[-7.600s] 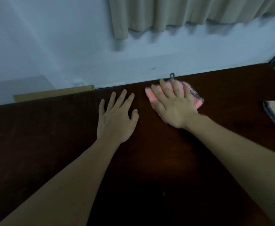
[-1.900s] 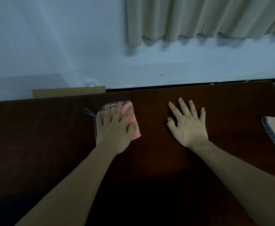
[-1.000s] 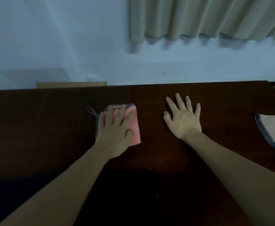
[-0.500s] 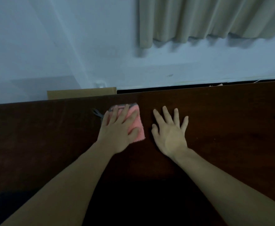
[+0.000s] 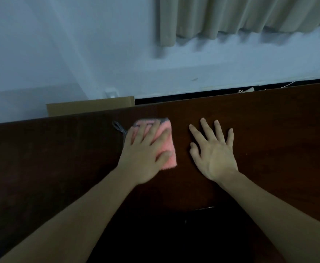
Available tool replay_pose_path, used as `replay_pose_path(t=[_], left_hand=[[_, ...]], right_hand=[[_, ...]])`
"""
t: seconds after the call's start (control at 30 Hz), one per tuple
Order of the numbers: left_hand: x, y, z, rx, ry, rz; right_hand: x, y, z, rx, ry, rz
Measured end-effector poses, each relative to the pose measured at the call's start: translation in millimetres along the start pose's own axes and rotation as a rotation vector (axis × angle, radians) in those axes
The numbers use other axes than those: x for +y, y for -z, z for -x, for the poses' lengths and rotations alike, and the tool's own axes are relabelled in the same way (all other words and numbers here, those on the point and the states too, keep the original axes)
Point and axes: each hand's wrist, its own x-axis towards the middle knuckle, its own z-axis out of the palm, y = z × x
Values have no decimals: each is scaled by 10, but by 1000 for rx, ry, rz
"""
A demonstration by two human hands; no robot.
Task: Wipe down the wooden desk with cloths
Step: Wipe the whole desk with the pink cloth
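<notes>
Terry cloth, pink with a grey bound edge, makes up the wiping cloth that lies folded at centre frame on the dark wooden desk, close to the desk's far edge. The left hand lies flat on top of it, fingers straight and spread, thumb resting along its right border, pressing it down rather than gripping it. The right hand rests palm-down on bare wood just beside the cloth, not touching it, fingers straight and fanned, holding nothing.

By its look the cloth is soft, light and limp; it would probably bunch or slide out if pushed from one corner, so a broad flat palm over its middle seems the sounder hold, with the fingers reaching its far edge to keep the fold shut. The polished wood likely lets it glide easily.

Its long axis runs from the near side of the frame toward the wall, tilted slightly to the left at the top. A grey hanging loop trails from the upper left corner, pointing toward the upper left of the frame.

Behind the desk a cardboard box and the hem of a beige curtain show against the pale wall.
</notes>
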Motion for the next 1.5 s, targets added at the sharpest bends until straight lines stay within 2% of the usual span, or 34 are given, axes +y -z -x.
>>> replay_pose_path(t=[0.13, 0.87, 1.0, 1.13, 1.27, 1.5], left_hand=[[-183, -37, 287, -62, -133, -42], [-392, 88, -625, 70, 94, 14], [-313, 60, -375, 74, 81, 26], [-284, -18, 53, 38, -15, 1], [-406, -38, 53, 22, -61, -33], [-477, 64, -505, 105, 83, -12]], right_hand=[[-15, 13, 33, -3, -14, 11], [0, -3, 38, 7, -29, 2], [-5, 0, 24, 10, -30, 2], [-13, 0, 19, 0, -34, 8], [0, -12, 18, 4, -39, 15], [-9, -10, 23, 26, -40, 1]])
